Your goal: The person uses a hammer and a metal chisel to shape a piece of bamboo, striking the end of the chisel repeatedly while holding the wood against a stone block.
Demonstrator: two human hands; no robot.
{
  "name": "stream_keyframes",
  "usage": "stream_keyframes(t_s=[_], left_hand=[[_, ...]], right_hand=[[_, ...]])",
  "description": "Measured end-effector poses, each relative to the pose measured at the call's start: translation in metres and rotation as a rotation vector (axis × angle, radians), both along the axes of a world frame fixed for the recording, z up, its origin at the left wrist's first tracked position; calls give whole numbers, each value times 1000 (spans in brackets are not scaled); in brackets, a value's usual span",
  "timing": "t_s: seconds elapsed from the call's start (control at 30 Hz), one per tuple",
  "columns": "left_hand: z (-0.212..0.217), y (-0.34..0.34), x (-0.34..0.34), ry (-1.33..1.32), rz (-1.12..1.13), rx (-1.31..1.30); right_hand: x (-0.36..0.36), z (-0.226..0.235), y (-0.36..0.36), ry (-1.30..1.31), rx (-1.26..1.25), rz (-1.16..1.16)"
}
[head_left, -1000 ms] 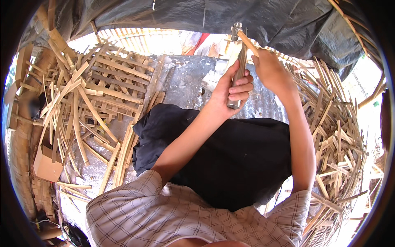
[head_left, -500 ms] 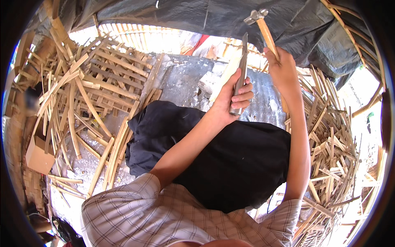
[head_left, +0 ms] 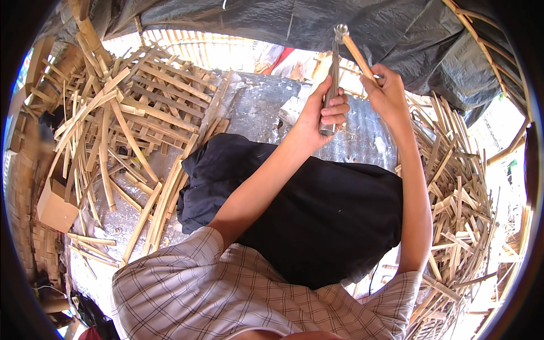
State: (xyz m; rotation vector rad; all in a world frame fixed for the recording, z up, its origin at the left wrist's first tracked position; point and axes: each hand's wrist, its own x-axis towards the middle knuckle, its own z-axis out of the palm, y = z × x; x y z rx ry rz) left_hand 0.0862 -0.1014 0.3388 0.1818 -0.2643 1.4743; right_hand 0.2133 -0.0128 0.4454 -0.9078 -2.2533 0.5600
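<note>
My left hand (head_left: 315,111) is wrapped round the lower part of a long, pointed grey metal blade (head_left: 334,72), held upright in front of me with its tip away from me. My right hand (head_left: 387,97) grips the wooden handle of a hammer (head_left: 356,55). In the picture the hammer's metal head meets the blade's upper tip; whether they touch, I cannot tell. Beneath my forearms, black cloth (head_left: 306,215) covers my lap.
Split bamboo strips (head_left: 164,116) lie heaped and crossed on the left, with a cardboard box (head_left: 56,207) beside them. More bamboo pieces (head_left: 459,209) pile up on the right. A grey, white-flecked sheet (head_left: 255,102) lies ahead; black plastic sheeting (head_left: 396,34) hangs beyond it.
The hammer has come down and left, its head moving from right of the blade to the blade's tip. My left hand and the blade have shifted slightly away from me.
</note>
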Motion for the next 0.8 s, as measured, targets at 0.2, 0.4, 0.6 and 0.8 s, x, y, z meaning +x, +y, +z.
stream_keyframes(t_s=[0.2, 0.4, 0.6, 0.8], left_hand=[[2, -1, -2, 2, 20, -11], [0, 4, 2, -3, 8, 7], [-3, -1, 9, 31, 5, 37], [3, 5, 8, -18, -15, -9]], right_hand=[[-8, 6, -7, 187, 255, -24], [8, -9, 17, -40, 361, 107], [-10, 26, -27, 171, 213, -85], [14, -20, 36, -222, 462, -12]])
